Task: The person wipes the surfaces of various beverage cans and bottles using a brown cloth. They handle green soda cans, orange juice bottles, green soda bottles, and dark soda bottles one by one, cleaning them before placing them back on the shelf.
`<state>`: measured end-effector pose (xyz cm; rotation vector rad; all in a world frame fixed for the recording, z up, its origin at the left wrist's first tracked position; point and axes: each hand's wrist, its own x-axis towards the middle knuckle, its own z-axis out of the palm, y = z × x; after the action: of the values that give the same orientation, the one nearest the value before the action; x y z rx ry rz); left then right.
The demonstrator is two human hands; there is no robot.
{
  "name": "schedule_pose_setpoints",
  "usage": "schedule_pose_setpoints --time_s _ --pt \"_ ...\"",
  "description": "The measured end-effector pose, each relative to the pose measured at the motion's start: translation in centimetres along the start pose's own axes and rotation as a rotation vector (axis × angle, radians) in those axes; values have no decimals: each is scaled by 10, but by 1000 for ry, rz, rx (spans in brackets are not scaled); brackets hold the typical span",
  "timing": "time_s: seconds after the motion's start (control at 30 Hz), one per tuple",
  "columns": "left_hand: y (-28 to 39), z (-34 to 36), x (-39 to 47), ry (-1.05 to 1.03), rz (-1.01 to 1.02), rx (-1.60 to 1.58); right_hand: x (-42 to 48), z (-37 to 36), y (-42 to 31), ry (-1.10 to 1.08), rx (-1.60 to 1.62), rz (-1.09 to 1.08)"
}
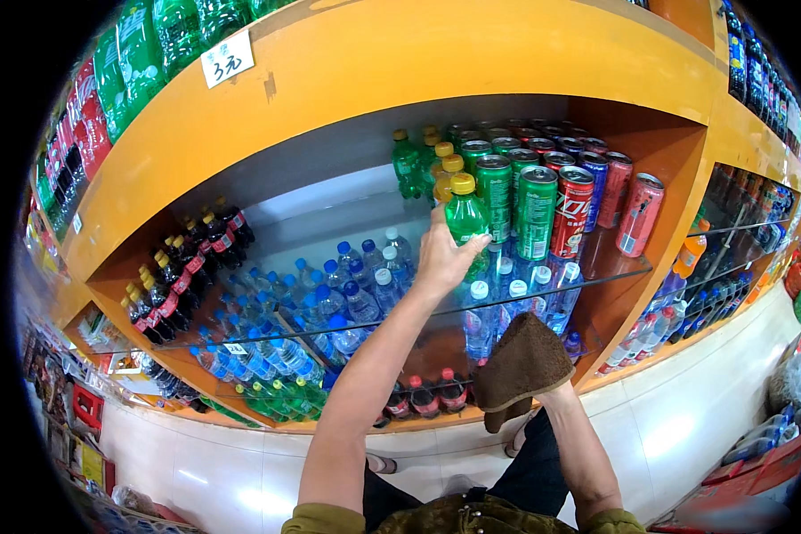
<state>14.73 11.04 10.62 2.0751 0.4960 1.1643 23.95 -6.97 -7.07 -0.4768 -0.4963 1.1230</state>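
My left hand [442, 257] is wrapped around a green plastic soda bottle [466, 217] with a yellow cap, at the front of a glass shelf [607, 270]. A brown towel-like cloth [524, 360] is held in my right hand [553, 395], below the shelf edge; the cloth covers the fingers. Directly behind the held bottle runs a row of bottles with yellow caps [451, 163]. Just to its right stand green Sprite cans [537, 213], a red cola can [572, 213] and pink cans [639, 217].
Dark cola bottles [173, 277] line the shelf's left end. Water bottles [350, 300] show through the glass, on the level beneath. Red-capped cola bottles [424, 397] stand at the bottom. An orange-yellow shelf frame [440, 60] arches above, with a price card [227, 59].
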Motion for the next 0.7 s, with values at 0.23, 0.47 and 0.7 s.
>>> schedule_pose_setpoints --time_s 0.23,0.47,0.7 --pt "-13 8 0 34 -26 25 -8 30 -9 -114 28 -12" --pt "-12 -6 -26 69 123 -1 -14 42 -10 -38 -84 -15" --pt "-22 -74 -37 61 120 192 3 88 -15 -150 -391 -170"
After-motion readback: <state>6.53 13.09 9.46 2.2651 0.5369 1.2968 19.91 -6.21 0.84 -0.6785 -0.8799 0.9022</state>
